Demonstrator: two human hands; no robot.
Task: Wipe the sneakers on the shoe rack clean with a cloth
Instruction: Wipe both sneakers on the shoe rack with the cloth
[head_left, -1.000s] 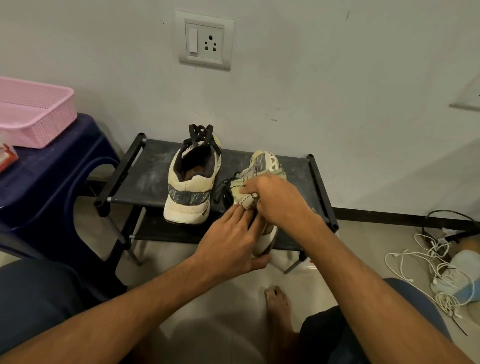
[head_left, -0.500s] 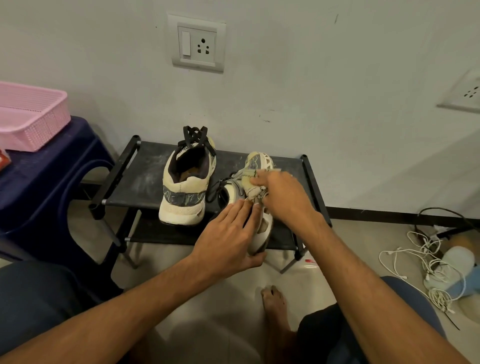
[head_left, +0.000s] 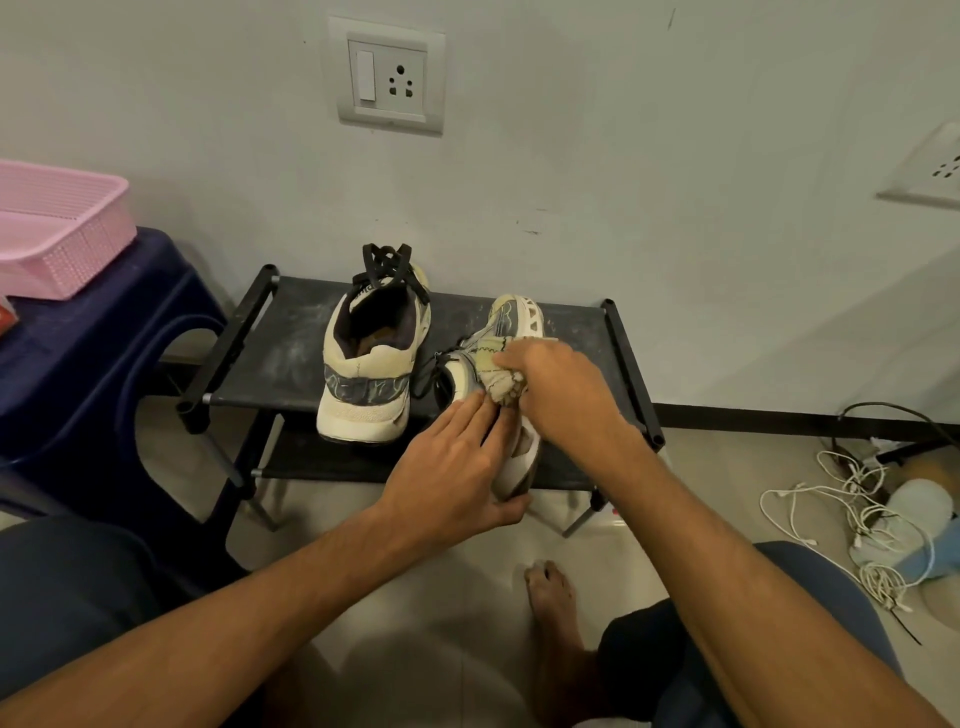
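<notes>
A cloth (head_left: 500, 370) pressed to a tilted sneaker (head_left: 511, 319) on the shoe rack (head_left: 291, 358).
The right hand (head_left: 563, 397) curls its fingers round the cloth; the left hand (head_left: 457, 467) grips the heel, thumb beneath.

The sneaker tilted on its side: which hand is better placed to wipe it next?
Right. The right hand grips the cloth, pressed against the tilted sneaker. The left hand holds that sneaker's heel end without any cloth, so it probably serves better as the steadying hand.
</notes>
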